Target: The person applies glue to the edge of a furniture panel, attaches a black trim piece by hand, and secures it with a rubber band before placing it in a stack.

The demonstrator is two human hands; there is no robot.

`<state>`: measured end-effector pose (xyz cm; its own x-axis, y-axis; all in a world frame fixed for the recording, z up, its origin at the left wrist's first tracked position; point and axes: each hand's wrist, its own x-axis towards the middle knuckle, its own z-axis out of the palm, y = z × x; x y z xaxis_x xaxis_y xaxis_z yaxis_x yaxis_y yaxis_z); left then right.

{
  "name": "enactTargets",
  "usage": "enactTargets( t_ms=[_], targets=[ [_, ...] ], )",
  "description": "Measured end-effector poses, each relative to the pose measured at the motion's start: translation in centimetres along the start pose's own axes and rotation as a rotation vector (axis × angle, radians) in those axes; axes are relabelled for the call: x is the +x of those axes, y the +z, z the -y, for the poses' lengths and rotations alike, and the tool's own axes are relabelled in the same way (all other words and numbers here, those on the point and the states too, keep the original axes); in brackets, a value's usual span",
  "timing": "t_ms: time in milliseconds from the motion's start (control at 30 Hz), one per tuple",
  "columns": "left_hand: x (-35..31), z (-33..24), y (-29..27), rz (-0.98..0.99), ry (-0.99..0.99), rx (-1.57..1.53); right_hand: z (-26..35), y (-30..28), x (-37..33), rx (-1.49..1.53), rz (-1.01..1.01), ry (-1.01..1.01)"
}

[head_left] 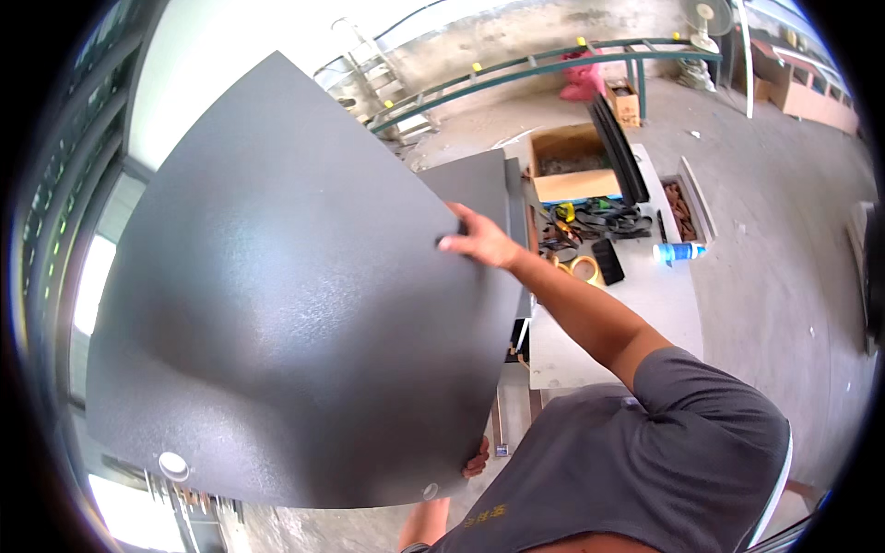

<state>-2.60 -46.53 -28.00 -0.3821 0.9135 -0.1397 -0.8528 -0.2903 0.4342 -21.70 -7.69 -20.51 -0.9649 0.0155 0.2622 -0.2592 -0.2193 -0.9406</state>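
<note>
A large dark grey panel [295,276] with a lightly textured face is raised and tilted in front of me, filling the left and middle of the view. Round holes show near its lower corners. Gripping its right edge is my right hand [484,241], thumb on the face and the other fingers partly hidden at the edge. My left hand [476,458] holds the edge near the lower right corner; only its curled fingertips show, and the panel hides the rest. Behind the raised panel lies another grey panel [468,175], partly covered.
Right of the panels, a pale worktable [618,336] carries an open cardboard box [569,152], tape rolls [584,268], a blue-and-white bottle [679,252] and jumbled straps and tools. A long green metal frame [516,72] runs along the back wall. A fan [704,20] stands far right.
</note>
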Motion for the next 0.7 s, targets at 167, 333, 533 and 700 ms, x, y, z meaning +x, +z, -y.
enactTargets(
  t_ms=[167, 333, 533, 700],
  targets=[
    [3.6, -3.9, 6.3, -0.243, 0.298, 0.418, -0.7, -6.7, -6.9, 0.122, -0.452, 0.056],
    [4.8, -9.5, 12.1, -0.937, 0.906, 1.098, 2.5, -12.7, -15.1, 0.182, -0.786, -0.137],
    [14.0, -9.9, 6.8, -0.541, 1.013, 1.123, 4.8, -19.2, -30.0, -0.088, -0.785, -0.289],
    [22.3, -3.7, -1.7, -0.582, 0.862, 1.02, 7.8, -22.5, -40.2, -0.653, -0.686, 0.094]
  ],
)
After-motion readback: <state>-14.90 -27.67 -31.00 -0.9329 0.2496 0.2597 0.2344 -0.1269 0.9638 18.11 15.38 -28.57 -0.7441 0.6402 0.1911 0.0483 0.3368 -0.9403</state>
